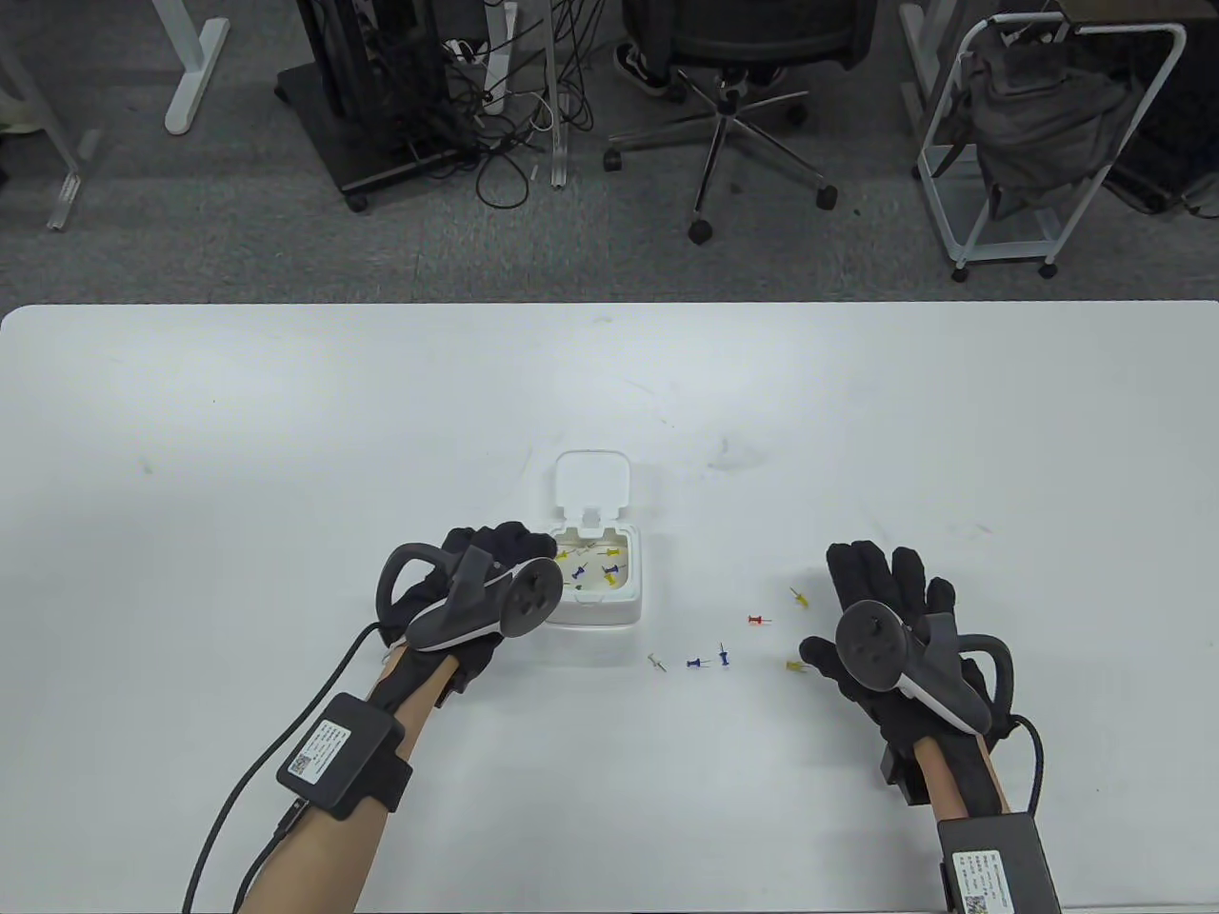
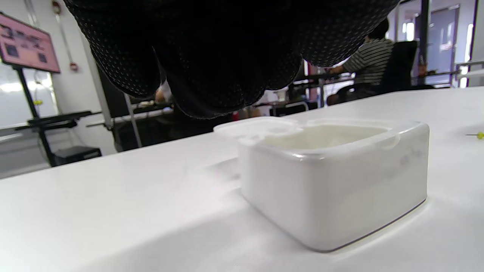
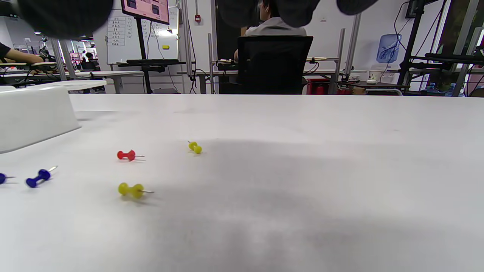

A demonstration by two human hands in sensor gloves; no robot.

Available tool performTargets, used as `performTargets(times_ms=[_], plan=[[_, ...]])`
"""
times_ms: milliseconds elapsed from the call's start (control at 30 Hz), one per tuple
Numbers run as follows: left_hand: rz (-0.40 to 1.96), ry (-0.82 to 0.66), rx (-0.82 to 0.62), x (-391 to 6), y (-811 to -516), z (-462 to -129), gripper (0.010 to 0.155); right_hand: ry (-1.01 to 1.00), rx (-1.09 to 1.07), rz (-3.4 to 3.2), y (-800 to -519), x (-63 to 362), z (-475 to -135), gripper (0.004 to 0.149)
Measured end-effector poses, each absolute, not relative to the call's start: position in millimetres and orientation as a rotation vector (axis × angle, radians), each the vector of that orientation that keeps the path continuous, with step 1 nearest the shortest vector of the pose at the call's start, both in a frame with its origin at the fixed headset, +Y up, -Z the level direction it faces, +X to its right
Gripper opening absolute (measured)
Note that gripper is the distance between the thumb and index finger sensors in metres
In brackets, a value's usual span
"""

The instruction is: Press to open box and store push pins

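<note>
Table view: my left hand point(image 1: 476, 595), fingers curled over the left rim of the open box point(image 1: 598, 583) mid-tabletop, pins point(image 1: 609, 571) inside; my right hand point(image 1: 890, 633) flat, empty, beside loose pins point(image 1: 759, 621). Left wrist view: fingers point(image 2: 227, 56) above the rim; whether they touch it, I cannot tell. Right wrist view: yellow pin point(image 3: 131, 190) lies nearest.

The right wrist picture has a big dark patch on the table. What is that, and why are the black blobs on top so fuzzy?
In the right wrist view the dark patch is likely the hand's shadow on the table; the blobs are the right hand's fingers, too close to be sharp. In the left wrist view the left hand fills the top, while the box looks sharp.
</note>
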State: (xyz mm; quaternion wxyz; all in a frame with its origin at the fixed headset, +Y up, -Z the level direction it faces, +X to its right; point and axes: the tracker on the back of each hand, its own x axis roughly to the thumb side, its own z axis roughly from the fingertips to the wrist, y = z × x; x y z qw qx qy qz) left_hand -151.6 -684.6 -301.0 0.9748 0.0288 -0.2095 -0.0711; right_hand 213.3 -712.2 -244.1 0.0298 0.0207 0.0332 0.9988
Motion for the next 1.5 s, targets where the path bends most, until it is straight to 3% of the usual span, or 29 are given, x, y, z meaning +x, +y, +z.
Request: performTargets(times_ms=[600,1100,1500], plan=[[-0.134,-0.214,0.114,-235.2,-708.4,-279.4,0.053,0.103,0.051,3.065,-714.5,214.5,-245.6,0.087],[-0.155,-0.199,0.165,-245.3,-695.8,-277.0,0.056,0.130,0.001,3.063,-713.2,216.2,-250.9,0.083],[-0.146,-0.200,0.154,-245.6,-695.4,-274.8,0.057,0.267,-0.077,3.138,-714.0,201.8,-282.4,0.081]])
